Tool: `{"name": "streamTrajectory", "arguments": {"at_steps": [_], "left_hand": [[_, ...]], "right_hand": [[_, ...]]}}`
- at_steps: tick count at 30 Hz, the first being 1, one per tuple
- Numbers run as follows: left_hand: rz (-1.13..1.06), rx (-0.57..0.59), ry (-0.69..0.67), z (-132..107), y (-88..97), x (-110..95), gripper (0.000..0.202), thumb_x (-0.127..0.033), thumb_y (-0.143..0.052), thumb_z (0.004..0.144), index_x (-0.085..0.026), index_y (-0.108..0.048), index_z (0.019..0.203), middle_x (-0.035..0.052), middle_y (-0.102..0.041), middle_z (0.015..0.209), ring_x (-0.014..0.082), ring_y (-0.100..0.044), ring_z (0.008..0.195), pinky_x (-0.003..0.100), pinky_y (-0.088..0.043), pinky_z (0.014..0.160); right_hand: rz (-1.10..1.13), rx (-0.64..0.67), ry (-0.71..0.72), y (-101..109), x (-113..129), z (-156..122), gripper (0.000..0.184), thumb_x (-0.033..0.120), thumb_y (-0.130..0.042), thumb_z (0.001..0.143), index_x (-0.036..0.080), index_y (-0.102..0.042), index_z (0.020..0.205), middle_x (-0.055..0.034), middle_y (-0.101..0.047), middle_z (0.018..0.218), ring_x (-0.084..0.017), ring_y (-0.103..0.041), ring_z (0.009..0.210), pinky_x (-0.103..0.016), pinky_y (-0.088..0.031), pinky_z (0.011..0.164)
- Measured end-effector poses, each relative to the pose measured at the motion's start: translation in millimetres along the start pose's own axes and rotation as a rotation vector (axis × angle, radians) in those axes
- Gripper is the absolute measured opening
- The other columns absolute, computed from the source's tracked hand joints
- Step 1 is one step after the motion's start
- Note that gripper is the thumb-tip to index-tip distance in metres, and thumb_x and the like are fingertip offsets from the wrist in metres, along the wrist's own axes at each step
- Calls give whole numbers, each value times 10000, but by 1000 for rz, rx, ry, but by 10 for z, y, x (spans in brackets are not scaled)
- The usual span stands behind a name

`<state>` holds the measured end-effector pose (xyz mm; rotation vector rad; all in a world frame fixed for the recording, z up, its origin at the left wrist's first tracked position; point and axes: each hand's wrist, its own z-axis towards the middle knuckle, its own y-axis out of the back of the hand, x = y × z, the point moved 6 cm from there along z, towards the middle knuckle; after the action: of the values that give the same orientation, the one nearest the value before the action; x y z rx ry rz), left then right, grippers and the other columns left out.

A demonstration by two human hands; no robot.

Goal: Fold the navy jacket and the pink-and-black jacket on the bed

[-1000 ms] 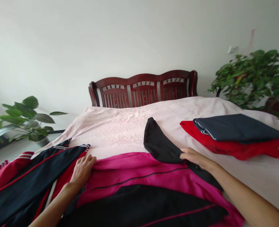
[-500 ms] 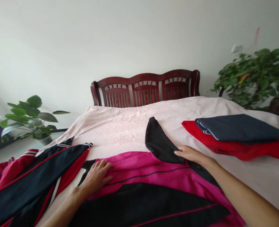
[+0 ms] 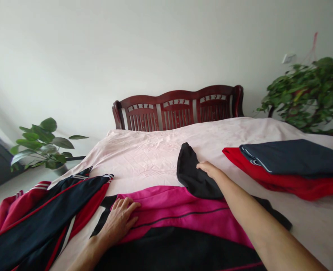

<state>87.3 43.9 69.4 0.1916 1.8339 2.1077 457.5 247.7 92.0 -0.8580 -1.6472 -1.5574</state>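
A magenta and black garment (image 3: 166, 197) lies spread on the bed in front of me. My left hand (image 3: 123, 216) rests flat on its left part, fingers stretched out over the magenta cloth. From the garment's far edge a black section (image 3: 193, 177) sticks out toward the headboard; I cannot tell whether it is a sleeve or a collar. My right hand (image 3: 208, 168) reaches across the garment and pinches the right edge of that black section. The right forearm covers some of the magenta cloth, and the garment's near end runs out of view.
Navy and red striped clothes (image 3: 50, 214) lie at the left. A folded navy garment (image 3: 293, 156) sits on folded red cloth (image 3: 285, 184) at the right. Beyond the pink bedsheet (image 3: 144, 158) stands a wooden headboard (image 3: 177, 111). Potted plants (image 3: 45, 145) flank the bed.
My right hand has moved farther along the black section, toward its far tip. My left hand stays flat on the garment. The view has shifted slightly.
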Motion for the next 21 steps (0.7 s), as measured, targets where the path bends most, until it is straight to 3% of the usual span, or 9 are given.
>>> {"name": "streamTrajectory", "arguments": {"at_steps": [4,7,9,11,13,15,19,21], "left_hand": [[-96,-2,38,22,15,28,333,-387,-561,897,-325,-640,1215,52,-643,1170,269,-577,1078,485,-397,1038],[-360,-51,174,66,78,149,431,-453,-405,965,-287,-544,1337,70,-661,1225,263,-586,1173,497,-368,1104],[-609,-99,296,89,119,234,549,-503,-280,987,-216,-429,1430,105,-666,1238,250,-599,1201,468,-391,1109],[-793,-115,361,113,150,225,629,-552,-248,977,-174,-368,1464,129,-660,1252,246,-616,1198,446,-424,1093],[-852,-119,342,144,202,88,654,-574,-330,950,-178,-369,1468,144,-613,1333,257,-593,1237,441,-435,1087],[-816,-126,246,186,274,-171,654,-548,-459,912,-203,-393,1464,147,-543,1422,273,-530,1309,441,-422,1098],[-577,-165,4,304,370,-807,817,-373,-695,776,-252,-354,1508,118,-462,1495,288,-432,1373,445,-355,1143],[-449,-175,-30,382,331,-985,908,-257,-734,694,-265,-350,1516,108,-458,1497,303,-429,1354,455,-348,1131]], "right_hand": [[-26,122,180,-277,490,-292,370,220,-586,878,257,-662,1238,-17,-685,1228,-219,-637,1092,-341,-502,968],[-233,436,560,-635,788,-894,557,127,-551,766,327,-667,1273,35,-688,1264,-222,-614,1167,-319,-424,1058],[-408,634,807,-836,787,-1397,638,110,-513,734,370,-645,1301,44,-659,1316,-232,-570,1237,-347,-373,1104],[-515,659,921,-914,679,-1752,672,106,-499,725,376,-620,1328,24,-599,1398,-253,-480,1335,-401,-311,1149],[-597,589,930,-922,553,-1920,659,116,-514,722,332,-616,1336,-27,-537,1458,-285,-414,1380,-465,-279,1157],[-678,531,861,-915,450,-1950,610,138,-539,720,290,-641,1302,-73,-521,1456,-313,-449,1332,-507,-329,1106],[-758,493,797,-935,448,-1915,492,172,-559,733,274,-694,1195,-79,-560,1390,-311,-516,1227,-495,-405,1006],[-774,501,823,-967,497,-1931,465,182,-568,738,271,-699,1176,-73,-589,1347,-301,-532,1197,-476,-418,981]]}}
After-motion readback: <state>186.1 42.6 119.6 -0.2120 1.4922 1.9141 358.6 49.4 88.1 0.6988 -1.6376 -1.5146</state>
